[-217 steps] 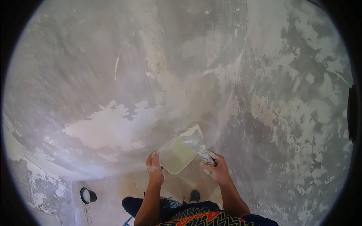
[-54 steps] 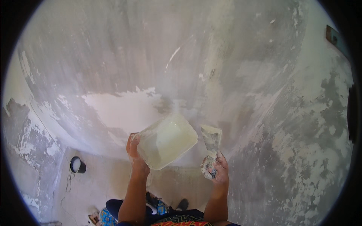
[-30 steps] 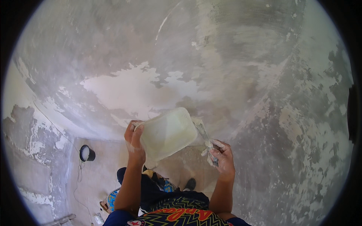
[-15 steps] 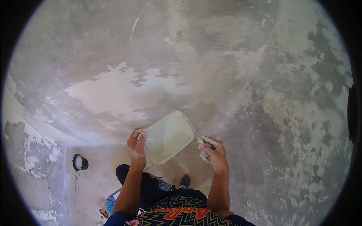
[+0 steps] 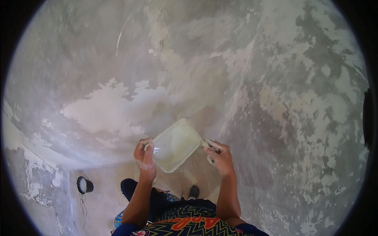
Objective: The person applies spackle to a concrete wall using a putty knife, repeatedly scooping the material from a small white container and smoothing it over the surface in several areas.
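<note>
A translucent whitish plastic tub [image 5: 173, 143] is held tilted in front of my body, its inside coated with pale putty. My left hand [image 5: 145, 157] grips its left edge, thumb and fingers closed on the rim. At the opposite edge, my right hand [image 5: 221, 158] is closed round a small putty-caked hand tool [image 5: 208, 146] that reaches to the tub's right rim. Most of that tool is hidden by the fingers, and its exact kind cannot be made out. White putty smears the fingers of both hands.
A wall with patchy grey and white plaster [image 5: 106, 106] rises close ahead and on the right. On the floor at the left stands a black bucket [image 5: 84, 185] with whitish contents, a thin cord beside it. A blue patterned thing [image 5: 118, 219] lies by my legs.
My right hand has moved left and slightly up, bringing the tool close against the tub's right rim. My left hand keeps its hold on the tub. The view has turned a little.
</note>
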The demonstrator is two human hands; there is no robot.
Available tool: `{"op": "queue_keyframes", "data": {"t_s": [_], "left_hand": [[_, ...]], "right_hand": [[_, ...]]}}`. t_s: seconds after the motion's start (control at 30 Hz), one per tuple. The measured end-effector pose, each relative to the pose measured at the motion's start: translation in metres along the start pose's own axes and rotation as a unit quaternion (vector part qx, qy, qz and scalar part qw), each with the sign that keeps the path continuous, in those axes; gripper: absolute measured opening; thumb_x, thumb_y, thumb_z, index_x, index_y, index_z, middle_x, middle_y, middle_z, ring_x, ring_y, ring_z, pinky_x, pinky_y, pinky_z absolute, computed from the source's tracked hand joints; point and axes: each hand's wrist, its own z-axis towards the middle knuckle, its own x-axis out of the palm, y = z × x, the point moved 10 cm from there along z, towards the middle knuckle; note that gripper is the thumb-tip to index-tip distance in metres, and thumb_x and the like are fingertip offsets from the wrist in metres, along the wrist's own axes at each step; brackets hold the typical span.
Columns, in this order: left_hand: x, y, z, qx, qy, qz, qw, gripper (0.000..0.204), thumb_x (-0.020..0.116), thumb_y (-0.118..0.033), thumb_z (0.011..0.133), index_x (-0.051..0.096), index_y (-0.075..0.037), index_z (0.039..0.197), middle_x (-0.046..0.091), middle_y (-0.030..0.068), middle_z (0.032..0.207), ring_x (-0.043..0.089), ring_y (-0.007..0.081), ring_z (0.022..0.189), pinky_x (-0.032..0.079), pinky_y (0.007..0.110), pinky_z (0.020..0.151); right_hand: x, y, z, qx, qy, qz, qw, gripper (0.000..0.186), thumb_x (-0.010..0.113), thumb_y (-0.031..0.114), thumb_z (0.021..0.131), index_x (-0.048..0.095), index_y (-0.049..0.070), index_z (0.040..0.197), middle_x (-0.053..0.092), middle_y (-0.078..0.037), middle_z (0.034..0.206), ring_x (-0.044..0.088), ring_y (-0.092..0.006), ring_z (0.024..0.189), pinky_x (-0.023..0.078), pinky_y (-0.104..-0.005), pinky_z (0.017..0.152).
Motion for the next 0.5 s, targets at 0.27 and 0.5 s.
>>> {"op": "queue_keyframes", "data": {"t_s": [0.27, 0.5], "left_hand": [[-0.006, 0.010, 0.000, -0.016, -0.051, -0.090, 0.994, 0.012, 0.060, -0.014, 0.102, 0.060, -0.002, 0.103, 0.062, 0.0039, 0.099, 0.056, 0.0107, 0.093, 0.045, 0.027, 0.089], [-0.024, 0.011, 0.001, -0.027, -0.094, -0.139, 0.985, 0.012, 0.059, -0.015, 0.102, 0.057, -0.003, 0.104, 0.063, 0.0057, 0.100, 0.060, 0.0119, 0.090, 0.050, 0.029, 0.085]], "right_hand": [[0.003, 0.000, 0.016, -0.071, 0.032, 0.000, 0.997, 0.031, 0.079, 0.007, 0.088, 0.074, -0.004, 0.117, 0.071, 0.000, 0.096, 0.059, -0.0097, 0.086, 0.047, -0.0256, 0.080], [0.006, -0.043, 0.045, -0.058, 0.080, -0.002, 0.995, 0.033, 0.078, 0.005, 0.087, 0.073, -0.004, 0.119, 0.071, 0.000, 0.099, 0.060, -0.0097, 0.090, 0.048, -0.0252, 0.083]]}}
